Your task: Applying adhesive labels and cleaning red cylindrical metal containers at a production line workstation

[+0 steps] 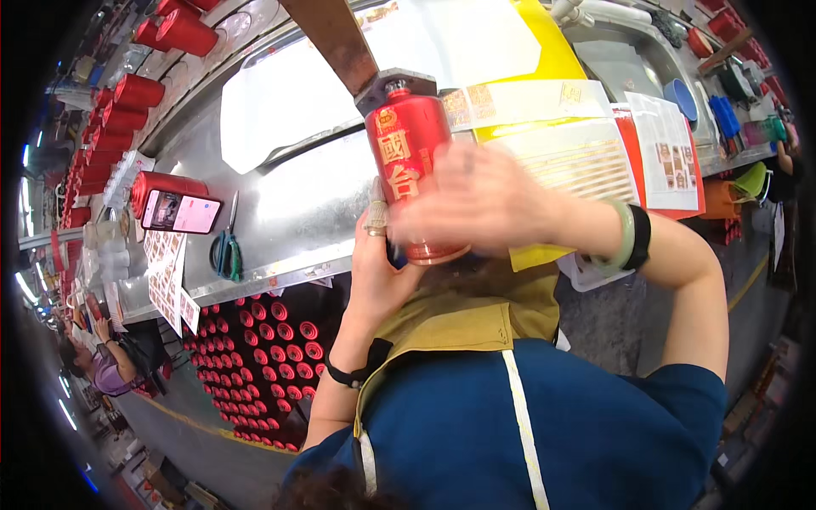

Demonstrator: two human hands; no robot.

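A red bottle (415,127) with gold lettering leans toward me at the table's front edge, its neck end resting by a dark metal bracket (365,95). Around its lower left side my left hand (371,270) is closed, a pale ribbed cover on one finger. My right hand (484,197) lies across the bottle's right side, smeared by motion, so its fingers cannot be made out. Sheets with gold stripes (569,161) and a yellow sheet (557,42) lie just beyond the right hand.
Teal-handled scissors (226,255), a lit phone (180,212) propped on a red bottle, and sticker sheets (166,276) are on the metal table's left. Red bottles (136,91) line the far left edge. Several red-capped bottles (276,353) stand below. A co-worker (115,365) sits at far left.
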